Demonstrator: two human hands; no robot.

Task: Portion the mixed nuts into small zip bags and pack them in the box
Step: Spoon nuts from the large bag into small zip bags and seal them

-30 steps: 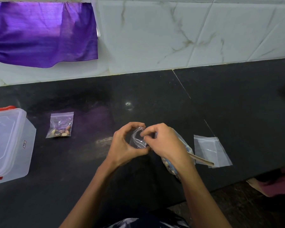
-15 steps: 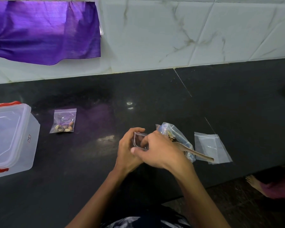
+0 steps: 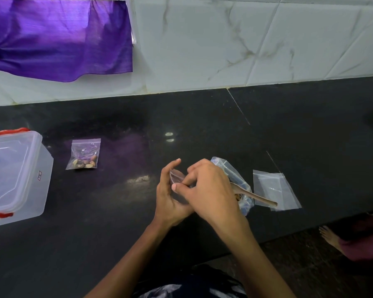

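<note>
Over the black counter's front middle, my left hand (image 3: 170, 198) cradles a small clear zip bag (image 3: 177, 176). My right hand (image 3: 207, 190) pinches that bag's upper edge with thumb and fingers. Just behind my right hand lies the large clear bag of mixed nuts (image 3: 235, 181) with a brown spoon (image 3: 258, 197) sticking out of it to the right. A filled small zip bag with nuts (image 3: 84, 155) lies flat at the left. The clear plastic box with red clips (image 3: 15, 177) stands at the far left, its lid on.
A stack of empty small zip bags (image 3: 275, 191) lies right of the nut bag, near the counter's front edge. A purple cloth (image 3: 58, 37) hangs on the white tiled wall behind. Someone's bare foot (image 3: 329, 237) shows on the floor at lower right.
Both hands have lowered slightly toward me with the small bag, uncovering the large nut bag and spoon behind them. My right thumb now lies across the bag's edge.
</note>
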